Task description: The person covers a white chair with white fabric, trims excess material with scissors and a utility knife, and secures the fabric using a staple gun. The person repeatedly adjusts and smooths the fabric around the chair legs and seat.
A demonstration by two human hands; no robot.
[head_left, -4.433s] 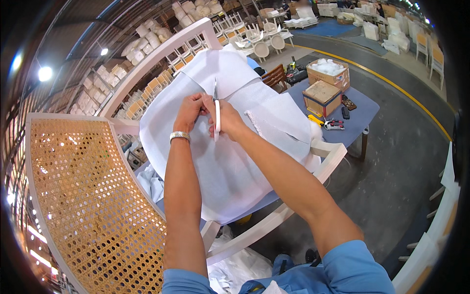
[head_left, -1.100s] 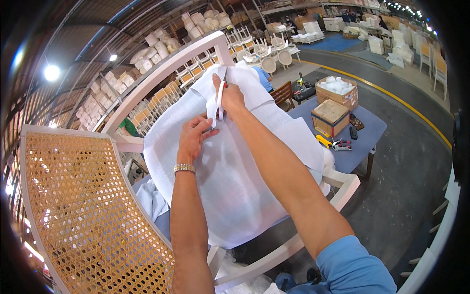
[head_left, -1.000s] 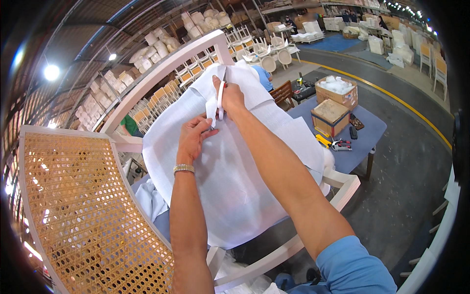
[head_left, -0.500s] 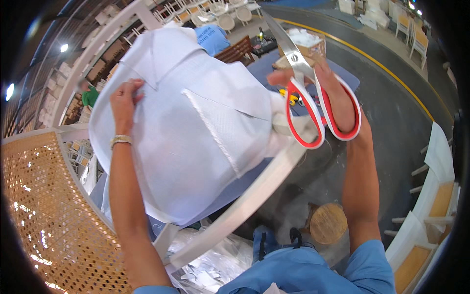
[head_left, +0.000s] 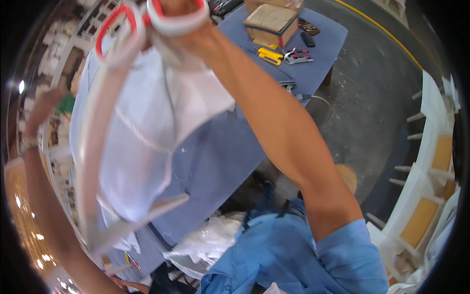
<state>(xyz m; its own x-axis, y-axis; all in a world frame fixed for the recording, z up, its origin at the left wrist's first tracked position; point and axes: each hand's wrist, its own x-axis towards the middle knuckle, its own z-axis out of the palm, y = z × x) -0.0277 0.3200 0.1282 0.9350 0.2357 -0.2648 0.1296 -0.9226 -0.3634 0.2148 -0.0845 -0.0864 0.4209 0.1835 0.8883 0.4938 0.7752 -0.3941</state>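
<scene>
At the top, my right hand (head_left: 193,39) is closed on scissors (head_left: 180,27), with its fingers through a red-and-white handle loop; the blades are not in view. Below them stands a tilted white wooden chair frame (head_left: 90,166), blurred by motion. White fabric (head_left: 134,112) hangs over the chair's seat and partly covers the blue-grey table (head_left: 215,152). At the far left, my left hand (head_left: 44,110) is raised near the chair's side, with a watch or bracelet at the wrist. Motion smears its fingers. A woven cane panel (head_left: 24,206) shows behind my left forearm.
A cardboard box (head_left: 270,24), a yellow cutter (head_left: 269,56), pliers (head_left: 297,58) and a power cord (head_left: 306,97) lie on the table. A round wooden stool (head_left: 346,177) and white chairs (head_left: 421,215) stand right. Clear plastic (head_left: 210,240) lies below; another person's arm (head_left: 129,284) shows lower left.
The chair with its fabric has turned and shifted left. My right hand has swung up and left with the scissors. My left hand has come off the fabric and moved left.
</scene>
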